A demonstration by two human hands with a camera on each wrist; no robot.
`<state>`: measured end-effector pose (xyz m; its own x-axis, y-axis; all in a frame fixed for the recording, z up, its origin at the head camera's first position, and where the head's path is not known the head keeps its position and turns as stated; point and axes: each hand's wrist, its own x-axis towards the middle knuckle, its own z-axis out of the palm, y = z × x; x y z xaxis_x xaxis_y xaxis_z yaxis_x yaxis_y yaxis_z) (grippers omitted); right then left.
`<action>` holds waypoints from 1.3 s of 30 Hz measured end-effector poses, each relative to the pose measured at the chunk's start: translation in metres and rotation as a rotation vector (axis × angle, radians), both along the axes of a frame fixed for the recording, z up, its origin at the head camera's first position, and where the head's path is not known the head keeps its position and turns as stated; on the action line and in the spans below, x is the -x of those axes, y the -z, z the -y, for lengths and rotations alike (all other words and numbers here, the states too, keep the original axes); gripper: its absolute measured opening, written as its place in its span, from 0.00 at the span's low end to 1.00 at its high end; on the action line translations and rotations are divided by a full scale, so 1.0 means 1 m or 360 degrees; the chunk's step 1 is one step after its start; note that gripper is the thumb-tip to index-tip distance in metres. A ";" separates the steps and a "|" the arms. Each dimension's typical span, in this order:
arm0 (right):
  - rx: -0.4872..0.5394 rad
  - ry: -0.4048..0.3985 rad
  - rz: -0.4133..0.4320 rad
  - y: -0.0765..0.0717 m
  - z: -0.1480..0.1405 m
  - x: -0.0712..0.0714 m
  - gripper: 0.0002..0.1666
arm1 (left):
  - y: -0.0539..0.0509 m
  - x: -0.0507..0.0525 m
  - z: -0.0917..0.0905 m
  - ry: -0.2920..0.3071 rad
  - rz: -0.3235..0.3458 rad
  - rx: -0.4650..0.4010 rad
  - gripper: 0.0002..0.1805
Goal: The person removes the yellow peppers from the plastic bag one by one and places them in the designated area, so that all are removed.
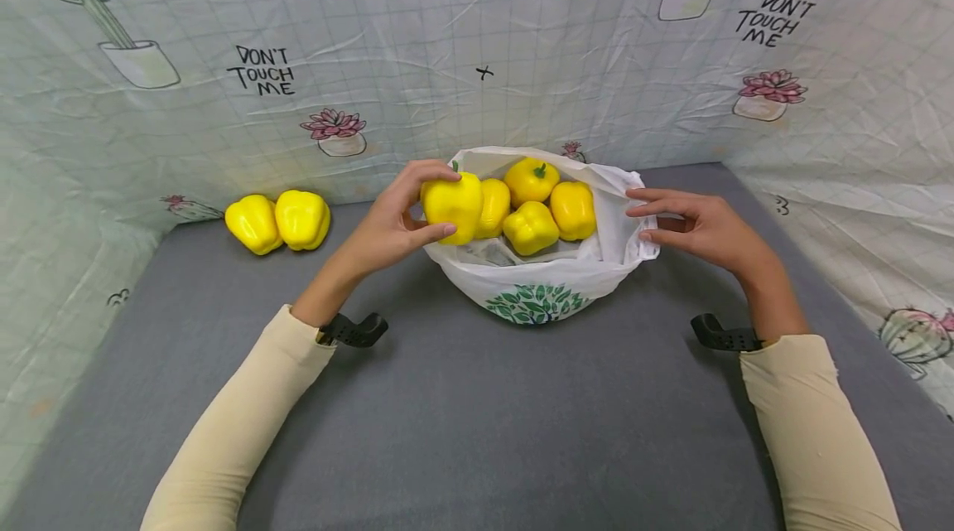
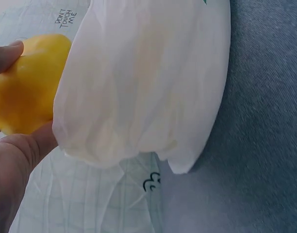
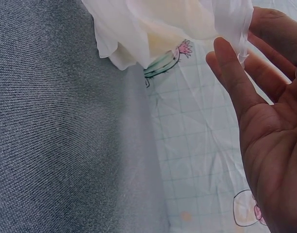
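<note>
One yellow bell pepper [image 1: 456, 208], gripped between thumb and fingers of left hand [image 1: 383, 226], at left end of mouth of white bag [image 1: 537, 295]. At right end, bag rim held in right hand [image 1: 710, 224]. Apparently mid-loading; next, likely calling for lowering into bag, then loosening left fingers. Glossy, plump, lobed, stem upward. Inside bag, four more peppers [image 1: 531, 228]; left of bag, two other peppers [image 1: 301, 220], touching.

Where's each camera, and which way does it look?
Head: worn there, facing forward and down at the white bag; left hand and right hand show.
Left wrist: worn there, facing the held yellow pepper and the bag; left hand shows.
Right wrist: worn there, facing the bag; right hand shows.
All views share the bag.
</note>
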<state>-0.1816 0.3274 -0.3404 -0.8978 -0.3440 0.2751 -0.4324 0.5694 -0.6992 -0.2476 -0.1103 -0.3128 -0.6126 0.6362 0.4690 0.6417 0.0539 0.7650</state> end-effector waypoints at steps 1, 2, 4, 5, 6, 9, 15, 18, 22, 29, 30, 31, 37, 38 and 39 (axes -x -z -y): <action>0.0004 -0.0007 -0.0003 0.001 0.000 0.000 0.23 | 0.000 0.000 0.002 -0.0010 -0.0001 -0.0006 0.31; 0.0007 -0.0011 -0.0006 0.001 -0.001 0.000 0.23 | 0.000 -0.001 0.004 -0.0020 0.0000 -0.0010 0.31; 0.0008 -0.0014 -0.0012 0.002 -0.002 0.001 0.23 | 0.001 -0.001 0.007 -0.0038 0.0008 -0.0013 0.32; 0.0005 -0.0014 -0.0018 0.002 -0.002 0.001 0.23 | 0.001 -0.002 0.008 -0.0040 0.0014 -0.0015 0.32; 0.0001 -0.0011 -0.0019 0.002 -0.002 0.001 0.24 | 0.002 -0.003 0.010 -0.0043 0.0021 -0.0016 0.32; -0.0019 0.0001 -0.0028 0.002 -0.002 0.001 0.23 | 0.002 -0.004 0.014 -0.0058 0.0037 -0.0003 0.33; -0.0024 0.0007 -0.0028 0.000 -0.002 0.000 0.23 | 0.002 -0.007 0.020 -0.0070 0.0026 -0.0004 0.34; -0.0017 0.0000 -0.0020 0.000 -0.003 0.001 0.23 | 0.000 -0.008 0.022 -0.0061 0.0017 -0.0031 0.34; -0.0013 -0.0011 -0.0018 0.000 -0.003 0.002 0.24 | -0.002 -0.008 0.027 -0.0079 -0.0004 -0.0028 0.36; -0.0040 0.0011 -0.0040 -0.003 -0.002 0.000 0.22 | -0.008 -0.012 0.039 -0.0188 -0.0023 -0.0024 0.42; -0.0038 0.0014 -0.0036 -0.004 -0.002 -0.001 0.22 | -0.009 -0.012 0.041 -0.0198 -0.0018 -0.0031 0.42; -0.0035 0.0014 -0.0032 -0.005 -0.002 -0.001 0.22 | -0.010 -0.013 0.043 -0.0210 -0.0014 -0.0033 0.43; -0.0013 -0.0018 -0.0036 -0.005 -0.005 0.000 0.23 | -0.013 -0.012 0.053 -0.0234 -0.0048 -0.0061 0.43; -0.0012 -0.0024 -0.0042 -0.005 -0.005 0.001 0.23 | -0.014 -0.012 0.054 -0.0233 -0.0065 -0.0068 0.43; -0.0013 -0.0027 -0.0046 -0.005 -0.005 0.001 0.23 | -0.014 -0.011 0.056 -0.0232 -0.0075 -0.0075 0.43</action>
